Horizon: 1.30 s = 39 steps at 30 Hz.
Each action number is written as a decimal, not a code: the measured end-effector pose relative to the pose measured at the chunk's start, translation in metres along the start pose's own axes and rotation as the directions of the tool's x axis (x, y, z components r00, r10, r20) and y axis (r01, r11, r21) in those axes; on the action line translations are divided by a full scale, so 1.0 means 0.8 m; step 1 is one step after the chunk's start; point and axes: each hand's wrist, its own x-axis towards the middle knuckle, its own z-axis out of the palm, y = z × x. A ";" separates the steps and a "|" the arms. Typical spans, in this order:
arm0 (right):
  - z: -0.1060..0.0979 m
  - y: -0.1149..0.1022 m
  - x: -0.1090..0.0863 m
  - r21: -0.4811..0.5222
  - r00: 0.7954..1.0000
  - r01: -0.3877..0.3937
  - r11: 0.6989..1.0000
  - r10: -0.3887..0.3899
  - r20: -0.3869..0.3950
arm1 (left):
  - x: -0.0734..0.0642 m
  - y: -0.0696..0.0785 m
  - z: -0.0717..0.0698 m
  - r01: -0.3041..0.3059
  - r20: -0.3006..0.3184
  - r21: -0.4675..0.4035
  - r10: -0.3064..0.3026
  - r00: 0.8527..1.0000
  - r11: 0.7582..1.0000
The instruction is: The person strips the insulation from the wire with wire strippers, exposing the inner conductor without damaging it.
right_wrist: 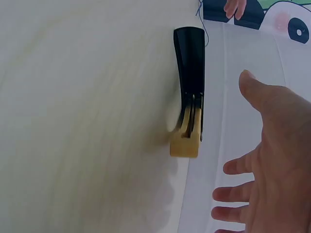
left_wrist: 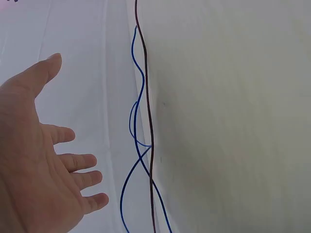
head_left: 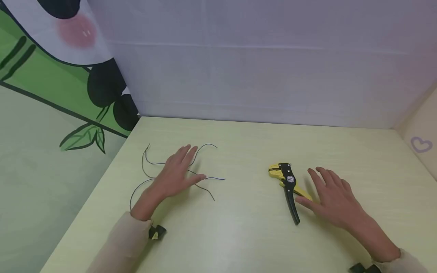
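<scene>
In the head view, my left hand (head_left: pixel 175 176) is spread above several thin wires on the left of the table, hiding part of them. A blue wire (head_left: pixel 216 178) and a dark wire (head_left: pixel 206 189) emerge to its right. The left wrist view shows a reddish-brown wire (left_wrist: pixel 148 97) running beside blue wires (left_wrist: pixel 135 124), apart from the fingers. My right hand (head_left: pixel 334 201), its fingers extended, is just right of a wire stripper (head_left: pixel 290 180) with black and yellow handles. In the right wrist view, a gap separates this hand (right_wrist: pixel 282 160) from the wire stripper (right_wrist: pixel 190 63).
The pale wooden table (head_left: pixel 235 227) meets a light cloth backdrop (head_left: pixel 256 83) at its far edge. A green and black cartoon print (head_left: pixel 51 76) hangs at the left. A side panel with a purple heart (head_left: pixel 421 145) stands at the right.
</scene>
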 end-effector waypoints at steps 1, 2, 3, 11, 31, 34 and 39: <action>0.001 -0.002 0.000 0.002 1.000 -0.005 1.000 0.005 0.011 | 0.003 -0.001 0.001 -0.002 -0.005 -0.007 0.002 1.000 1.000; 0.002 -0.004 0.001 0.004 1.000 -0.008 1.000 0.008 0.023 | 0.006 -0.002 0.002 -0.003 -0.008 -0.017 0.003 1.000 1.000; 0.003 -0.006 0.001 0.009 0.999 -0.014 1.000 0.014 0.035 | 0.009 -0.003 0.002 -0.006 -0.011 -0.025 0.005 1.000 1.000; 0.007 -0.017 0.003 0.024 0.998 -0.026 0.999 0.024 0.065 | 0.026 -0.007 0.003 0.035 0.026 -0.125 -0.032 0.999 0.992; 0.022 -0.035 0.010 0.023 0.991 -0.077 0.997 0.074 0.111 | 0.062 -0.023 0.007 0.172 0.141 -0.293 -0.135 0.981 0.941; 0.024 -0.036 0.010 0.018 0.992 -0.082 0.997 0.079 0.099 | 0.065 -0.026 0.008 0.184 0.150 -0.303 -0.144 0.978 0.935; 0.025 -0.039 0.009 0.028 0.993 -0.089 0.996 0.087 0.077 | 0.071 -0.030 0.010 0.196 0.161 -0.325 -0.151 0.975 0.925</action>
